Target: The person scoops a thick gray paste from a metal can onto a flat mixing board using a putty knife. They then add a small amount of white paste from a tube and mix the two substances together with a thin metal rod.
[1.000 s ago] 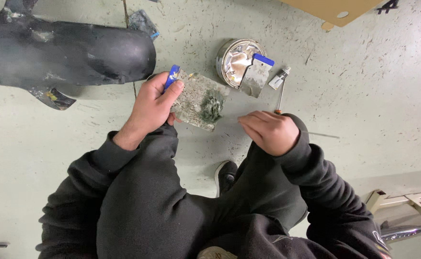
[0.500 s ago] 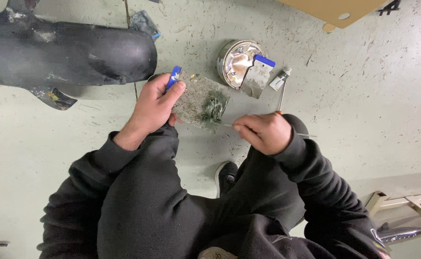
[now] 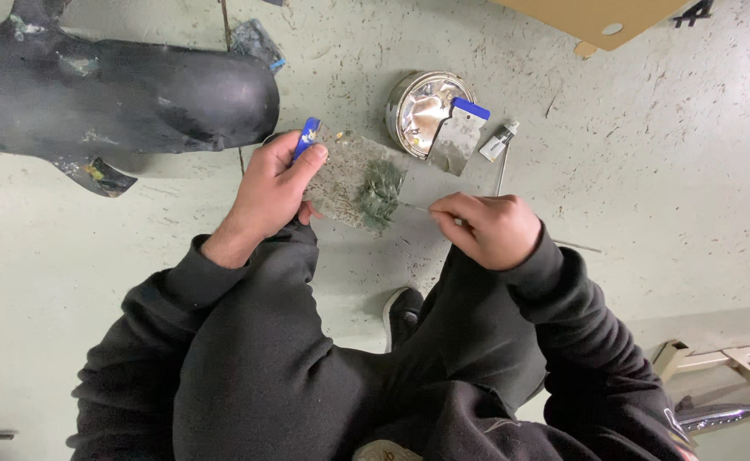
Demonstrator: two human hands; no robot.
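Now, at the frame's centre, the left hand (image 3: 271, 186) is gripping a blue-handled spreader (image 3: 341, 175) smeared with greenish filler (image 3: 381, 193) while the right hand (image 3: 487, 227), closed around a thin stick (image 3: 415, 206), is seemingly mixing, needing small, steady strokes.

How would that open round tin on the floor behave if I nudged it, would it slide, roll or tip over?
The round tin sits flat on its base on the rough concrete floor, so it would probably scrape and slide, not roll. It looks low and wide, so tipping seems unlikely. The blue-handled spreader leaning on its rim would likely slip off.
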